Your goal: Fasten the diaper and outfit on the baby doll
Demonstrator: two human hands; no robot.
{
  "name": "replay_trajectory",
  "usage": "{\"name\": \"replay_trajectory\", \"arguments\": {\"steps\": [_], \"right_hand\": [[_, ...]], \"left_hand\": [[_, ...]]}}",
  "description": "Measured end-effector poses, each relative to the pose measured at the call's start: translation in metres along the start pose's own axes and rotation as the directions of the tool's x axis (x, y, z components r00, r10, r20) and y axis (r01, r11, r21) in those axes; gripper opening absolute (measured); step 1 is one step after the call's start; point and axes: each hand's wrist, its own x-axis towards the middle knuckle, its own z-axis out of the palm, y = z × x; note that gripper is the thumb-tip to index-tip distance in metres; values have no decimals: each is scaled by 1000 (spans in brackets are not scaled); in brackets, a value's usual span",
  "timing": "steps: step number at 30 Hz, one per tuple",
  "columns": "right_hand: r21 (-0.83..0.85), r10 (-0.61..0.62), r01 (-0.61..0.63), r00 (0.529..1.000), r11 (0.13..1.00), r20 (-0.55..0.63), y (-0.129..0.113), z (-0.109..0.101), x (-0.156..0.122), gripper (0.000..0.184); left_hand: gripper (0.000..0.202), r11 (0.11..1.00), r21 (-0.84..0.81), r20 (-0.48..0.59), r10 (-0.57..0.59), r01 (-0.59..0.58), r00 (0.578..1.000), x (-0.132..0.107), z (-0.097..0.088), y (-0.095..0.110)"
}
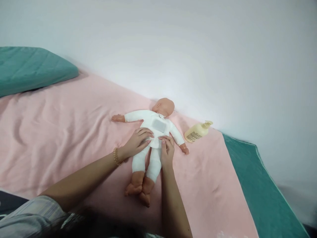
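A baby doll (155, 158) with a white cloth body lies stretched out on a pink sheet, its brown head (166, 106) at the far end and its bare feet towards me. A grey rectangular patch (158, 125) shows on its upper torso. At the left of the doll's waist rests my left hand (138, 140), fingers stretched out and thumb apart from them. My right hand (167, 147) is at the other side of the waist, fingers bent and pinched on the white cloth (156, 142). Its fingertips are partly hidden.
Beside the doll's right-hand arm leans a pale yellow pump bottle (196, 132), near the wall (198, 59). Green padded fabric (34, 71) lies at the far left. More green fabric (257, 185) borders the wrinkled pink sheet (210, 185) on the right.
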Motion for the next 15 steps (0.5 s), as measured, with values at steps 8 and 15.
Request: {"name": "replay_trajectory", "arguments": {"steps": [8, 15], "right_hand": [[-73, 62, -56, 994, 996, 91, 1, 2, 7, 32], [-45, 11, -10, 1000, 999, 23, -5, 0, 1, 30]], "left_hand": [[24, 998, 27, 108, -58, 55, 992, 6, 3, -7], [24, 1000, -25, 41, -13, 14, 999, 3, -1, -6]]}}
